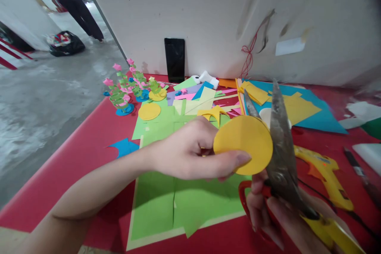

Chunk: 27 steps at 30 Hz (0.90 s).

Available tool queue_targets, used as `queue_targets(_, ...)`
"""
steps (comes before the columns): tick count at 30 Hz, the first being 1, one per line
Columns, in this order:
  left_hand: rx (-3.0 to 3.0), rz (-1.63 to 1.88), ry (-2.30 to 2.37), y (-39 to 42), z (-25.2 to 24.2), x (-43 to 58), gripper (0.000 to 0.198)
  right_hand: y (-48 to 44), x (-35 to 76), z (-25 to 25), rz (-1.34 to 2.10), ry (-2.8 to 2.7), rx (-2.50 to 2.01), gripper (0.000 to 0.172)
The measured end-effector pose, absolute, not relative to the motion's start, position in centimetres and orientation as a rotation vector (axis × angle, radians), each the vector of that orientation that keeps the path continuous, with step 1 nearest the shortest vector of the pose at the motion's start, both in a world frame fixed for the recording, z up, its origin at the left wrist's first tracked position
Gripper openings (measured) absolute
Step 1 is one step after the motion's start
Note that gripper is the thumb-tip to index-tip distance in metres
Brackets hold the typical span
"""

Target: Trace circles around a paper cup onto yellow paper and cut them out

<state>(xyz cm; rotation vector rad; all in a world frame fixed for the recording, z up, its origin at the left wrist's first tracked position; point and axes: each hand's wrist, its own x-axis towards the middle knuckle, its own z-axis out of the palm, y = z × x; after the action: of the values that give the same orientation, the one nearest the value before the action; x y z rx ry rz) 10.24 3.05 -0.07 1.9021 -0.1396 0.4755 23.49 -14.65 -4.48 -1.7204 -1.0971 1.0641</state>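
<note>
Nearest the camera, at the lower right, the right hand [276, 214] has its grip clenched through the red and yellow handles of a pair of scissors [281, 154]. The dull metal blades point up and away from the person, parted, with the right edge of a yellow paper disc [244, 145] lying against them. Whether the blades have bitten into the paper cannot be told.

The left hand [190, 152] comes in from the lower left and holds that disc above the worktop [89, 147], its grip pinching the disc's left and lower edge between thumb and fingers. The disc stands roughly upright, facing the camera, just left of the scissors.

Below both hands lies a large green paper sheet [166, 202] on the red worktop, with loose green strips along its near edge. To the right, just beyond the scissors, a yellow glue gun [324, 174] lies on its side. A blue paper scrap [125, 147] lies left of the green sheet.

Further back, cut paper in pink, yellow, green and blue is heaped in the middle, with a smaller yellow disc [149, 111] at its left and a big blue sheet [321, 115] bearing yellow pieces at the right. At the far left stand green spiral paper trees [131, 85] on blue and yellow bases, topped in pink. A black phone [174, 60] leans upright against the pale wall [208, 8].
</note>
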Motion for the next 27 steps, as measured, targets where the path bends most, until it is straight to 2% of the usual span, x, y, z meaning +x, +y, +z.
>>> queue_targets(8, 1.831, 0.428, -0.155, 3.6, 0.0, 10.1, 0.039, -14.2, 23.9, -2.4, 1.210, -1.081, -1.706, 0.018)
queue_targets(16, 1.798, 0.369, -0.149, 3.9, 0.4, 10.2, 0.039, -14.5, 23.5, -2.4, 1.167, -1.022, -1.679, 0.018)
queue_targets(21, 1.810, 0.339, -0.173, 4.1, 0.5, 10.1, 0.040, -14.3, 24.2, -2.8, 1.193, -1.027, -1.639, 0.027)
queue_targets(27, 1.811, 0.320, -0.182, 4.4, 0.7, 10.0, 0.039, -13.7, 25.1, -2.4, 1.387, -1.018, -1.621, 0.033)
